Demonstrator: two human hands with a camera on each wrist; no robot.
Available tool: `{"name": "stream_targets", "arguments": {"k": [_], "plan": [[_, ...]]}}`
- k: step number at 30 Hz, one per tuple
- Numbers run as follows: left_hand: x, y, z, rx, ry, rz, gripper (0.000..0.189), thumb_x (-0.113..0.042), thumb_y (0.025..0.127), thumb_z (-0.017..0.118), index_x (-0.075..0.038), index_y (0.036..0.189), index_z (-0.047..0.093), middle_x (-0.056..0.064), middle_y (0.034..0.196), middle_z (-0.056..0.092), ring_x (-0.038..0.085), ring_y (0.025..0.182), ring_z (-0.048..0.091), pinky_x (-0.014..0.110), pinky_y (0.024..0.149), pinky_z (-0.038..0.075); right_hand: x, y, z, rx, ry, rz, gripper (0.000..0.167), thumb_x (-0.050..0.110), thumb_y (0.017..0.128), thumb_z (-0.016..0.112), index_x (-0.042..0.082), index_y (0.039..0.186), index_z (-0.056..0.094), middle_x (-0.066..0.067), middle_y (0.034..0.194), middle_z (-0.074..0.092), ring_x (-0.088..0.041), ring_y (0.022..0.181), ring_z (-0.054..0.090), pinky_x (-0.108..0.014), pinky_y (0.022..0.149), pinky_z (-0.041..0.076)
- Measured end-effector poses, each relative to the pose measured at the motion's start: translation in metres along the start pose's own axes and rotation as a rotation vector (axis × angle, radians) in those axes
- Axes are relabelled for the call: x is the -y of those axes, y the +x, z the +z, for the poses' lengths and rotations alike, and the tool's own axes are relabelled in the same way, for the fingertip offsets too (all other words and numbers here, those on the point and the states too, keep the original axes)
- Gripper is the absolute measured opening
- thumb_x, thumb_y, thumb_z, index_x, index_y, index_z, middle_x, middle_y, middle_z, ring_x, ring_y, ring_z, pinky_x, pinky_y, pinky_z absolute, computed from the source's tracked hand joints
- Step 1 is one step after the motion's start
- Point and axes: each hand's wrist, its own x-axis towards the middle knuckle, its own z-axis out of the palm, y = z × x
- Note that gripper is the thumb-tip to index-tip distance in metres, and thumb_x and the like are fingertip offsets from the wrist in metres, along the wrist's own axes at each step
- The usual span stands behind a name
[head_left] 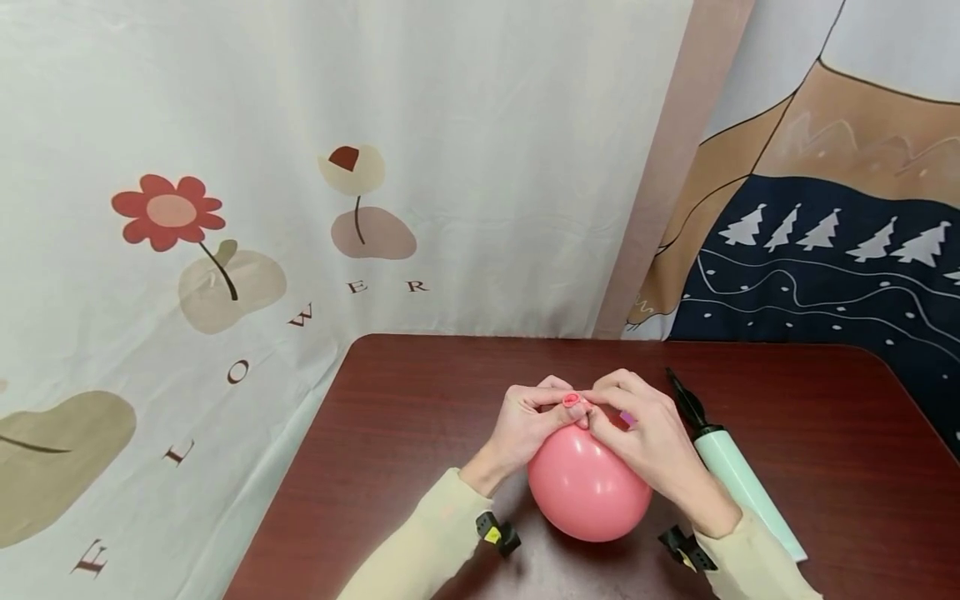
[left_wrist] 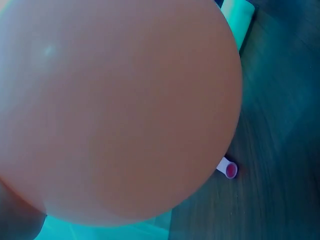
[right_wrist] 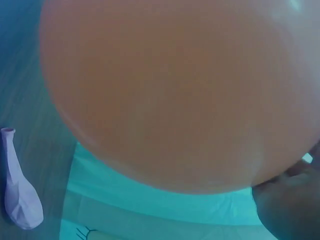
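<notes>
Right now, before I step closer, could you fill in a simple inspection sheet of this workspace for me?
Surface: table, dark reddish-brown, wood-grained.
Job's things: pink balloon, inflated; cannot tell whether it is knotted.
Clutter: hand pump, mint and black, lying at the right; purple balloon, limp, on the table.
Fingers: left hand and right hand both pinch the pink balloon near its mouth.
Cables: nothing seen.
Surroundings: pale flower-print cloth behind the table, with a dark tree print farther right.
</notes>
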Motion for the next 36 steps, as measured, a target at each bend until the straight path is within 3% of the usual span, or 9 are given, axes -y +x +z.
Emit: {"name": "stream_targets", "arguments": {"k": [4, 10, 14, 17, 20, 24, 27, 32, 36], "plan": [[-0.003, 0.001, 0.003, -0.034, -0.002, -0.018, 0.042, -0.030, 0.094, 0.079, 0.012, 0.095, 0.076, 0.013, 0.089, 0.070, 0.012, 0.095, 0.060, 0.025, 0.078, 0.055, 0.002, -0.002, 0.003, -0.115, -0.051, -0.035, 0.020, 0.001, 0.080, 0.081, 0.013, 0.096, 0.082, 0.007, 0.091, 0.067, -0.008, 0.083, 0.062, -0.017, 0.070, 0.051], [-0.007, 0.001, 0.005, -0.055, -0.037, -0.016, 0.038, -0.024, 0.092, 0.080, 0.013, 0.098, 0.075, 0.018, 0.087, 0.070, 0.012, 0.092, 0.058, 0.023, 0.074, 0.053, 0.010, -0.006, 0.009, -0.221, 0.028, 0.043, 0.017, 0.000, 0.082, 0.076, 0.015, 0.088, 0.078, 0.003, 0.088, 0.067, -0.010, 0.081, 0.060, -0.014, 0.072, 0.048], [-0.007, 0.000, 0.004, -0.047, -0.059, -0.006, 0.049, -0.034, 0.090, 0.080, 0.014, 0.095, 0.075, 0.025, 0.089, 0.070, 0.012, 0.092, 0.058, 0.021, 0.073, 0.053, 0.016, -0.007, 0.009, -0.126, 0.267, 0.172, 0.025, -0.006, 0.089, 0.069, 0.018, 0.088, 0.075, 0.001, 0.091, 0.066, -0.012, 0.082, 0.059, -0.019, 0.069, 0.049], [-0.006, 0.000, 0.002, -0.035, -0.056, -0.005, 0.056, -0.041, 0.088, 0.079, 0.015, 0.092, 0.075, 0.026, 0.088, 0.069, 0.013, 0.093, 0.058, 0.020, 0.074, 0.053, 0.015, -0.005, 0.005, 0.018, 0.464, 0.277, 0.027, -0.008, 0.095, 0.059, 0.015, 0.088, 0.071, -0.004, 0.093, 0.064, -0.017, 0.087, 0.060, -0.024, 0.071, 0.051], [-0.005, -0.002, -0.002, -0.028, -0.046, -0.030, 0.052, -0.038, 0.088, 0.081, 0.014, 0.091, 0.075, 0.021, 0.088, 0.069, 0.012, 0.092, 0.060, 0.021, 0.074, 0.054, 0.011, -0.002, 0.000, 0.187, 0.572, 0.329, 0.027, -0.005, 0.098, 0.048, 0.011, 0.089, 0.067, -0.008, 0.095, 0.062, -0.022, 0.094, 0.060, -0.030, 0.077, 0.054], [-0.006, -0.005, -0.007, 0.002, -0.038, -0.086, 0.030, -0.018, 0.092, 0.080, 0.012, 0.091, 0.076, 0.015, 0.088, 0.071, 0.013, 0.091, 0.063, 0.024, 0.074, 0.056, 0.002, 0.000, -0.007, 0.344, 0.566, 0.336, 0.024, 0.002, 0.101, 0.049, 0.014, 0.092, 0.068, -0.007, 0.096, 0.062, -0.023, 0.096, 0.059, -0.034, 0.076, 0.055], [-0.009, -0.006, -0.010, 0.034, -0.049, -0.164, 0.015, -0.003, 0.091, 0.078, 0.012, 0.096, 0.075, 0.015, 0.088, 0.075, 0.011, 0.087, 0.069, 0.026, 0.075, 0.058, -0.002, -0.001, -0.008, 0.407, 0.505, 0.302, 0.019, 0.005, 0.102, 0.056, 0.018, 0.095, 0.069, -0.004, 0.095, 0.063, -0.020, 0.092, 0.059, -0.032, 0.073, 0.054], [-0.013, -0.006, -0.012, 0.038, -0.046, -0.310, 0.019, -0.001, 0.090, 0.078, 0.003, 0.095, 0.061, 0.014, 0.083, 0.077, 0.010, 0.079, 0.073, 0.026, 0.070, 0.059, -0.004, -0.003, -0.006, 0.403, 0.389, 0.250, 0.016, 0.010, 0.100, 0.064, 0.025, 0.095, 0.068, 0.003, 0.089, 0.063, -0.017, 0.080, 0.057, -0.030, 0.063, 0.049], [-0.014, -0.006, -0.012, 0.007, -0.018, -0.343, 0.018, -0.002, 0.089, 0.080, 0.002, 0.091, 0.063, 0.008, 0.080, 0.076, 0.009, 0.076, 0.071, 0.025, 0.067, 0.058, -0.001, -0.003, -0.004, 0.367, 0.330, 0.229, 0.017, 0.011, 0.100, 0.066, 0.027, 0.094, 0.068, 0.006, 0.088, 0.063, -0.015, 0.075, 0.056, -0.030, 0.061, 0.047]]}}
